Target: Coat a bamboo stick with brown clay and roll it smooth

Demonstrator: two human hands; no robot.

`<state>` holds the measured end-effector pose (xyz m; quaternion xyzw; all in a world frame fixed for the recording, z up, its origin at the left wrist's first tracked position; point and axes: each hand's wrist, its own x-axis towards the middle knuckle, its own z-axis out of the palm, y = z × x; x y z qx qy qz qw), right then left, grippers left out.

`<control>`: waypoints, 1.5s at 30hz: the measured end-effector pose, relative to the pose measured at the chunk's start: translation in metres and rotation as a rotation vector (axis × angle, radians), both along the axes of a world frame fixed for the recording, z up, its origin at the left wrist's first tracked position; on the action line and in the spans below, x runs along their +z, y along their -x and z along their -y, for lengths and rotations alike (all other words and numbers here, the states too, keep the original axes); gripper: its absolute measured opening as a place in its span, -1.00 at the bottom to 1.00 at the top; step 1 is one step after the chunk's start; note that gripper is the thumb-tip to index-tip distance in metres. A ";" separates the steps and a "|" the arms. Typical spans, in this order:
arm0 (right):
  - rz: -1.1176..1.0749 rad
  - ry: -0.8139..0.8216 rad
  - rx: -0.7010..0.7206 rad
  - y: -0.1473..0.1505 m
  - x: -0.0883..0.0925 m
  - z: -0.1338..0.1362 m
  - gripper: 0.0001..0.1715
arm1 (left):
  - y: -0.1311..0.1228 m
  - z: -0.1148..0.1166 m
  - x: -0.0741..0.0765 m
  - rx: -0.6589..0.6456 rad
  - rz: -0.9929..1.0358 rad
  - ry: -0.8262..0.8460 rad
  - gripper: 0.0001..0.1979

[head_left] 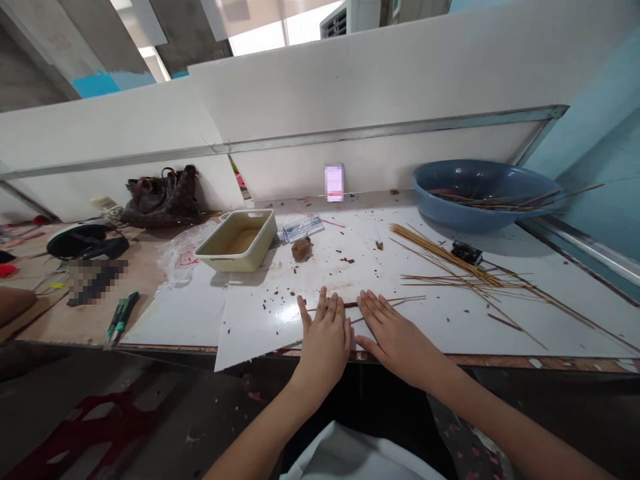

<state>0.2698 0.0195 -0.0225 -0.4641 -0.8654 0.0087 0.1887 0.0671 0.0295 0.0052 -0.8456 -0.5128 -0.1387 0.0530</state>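
Observation:
My left hand (325,337) lies palm down on the white board (250,327), its fingers stretched out over a thin stick. Beside it, my right hand (393,333) rests flat on the same stick with its fingers extended. Between the hands a short dark brown coated part of the thin stick (351,305) shows; the rest of that coating is hidden under the fingers. Bare stick ends reach out to the right. Beyond my hands sits a brown lump of dough-like paste (301,249), with small brown crumbs scattered around it.
A bundle of thin sticks (440,253) lies at right, near a small black object (467,252). Behind stands a blue basin (465,217) holding more sticks. A lit phone (334,183) leans on the partition. Leftward are a cream plastic container (235,261), a handbag (165,200) and green-black cutters (121,317).

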 end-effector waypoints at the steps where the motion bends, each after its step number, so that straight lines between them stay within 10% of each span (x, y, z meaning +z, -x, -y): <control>1: -0.020 0.013 -0.011 0.000 0.001 0.000 -0.01 | -0.001 0.001 0.000 0.010 -0.008 -0.005 -0.48; 22: -0.066 0.052 0.012 0.013 0.008 -0.003 -0.15 | -0.002 -0.006 -0.010 -0.076 0.012 -0.029 -0.47; 33: -0.012 -0.068 -0.055 -0.030 0.025 -0.036 -0.66 | 0.019 -0.014 0.009 0.019 0.045 -0.032 -0.55; 45: -0.172 0.130 -0.101 -0.074 0.028 -0.044 -0.75 | 0.070 -0.035 0.008 0.060 0.055 -0.043 -0.72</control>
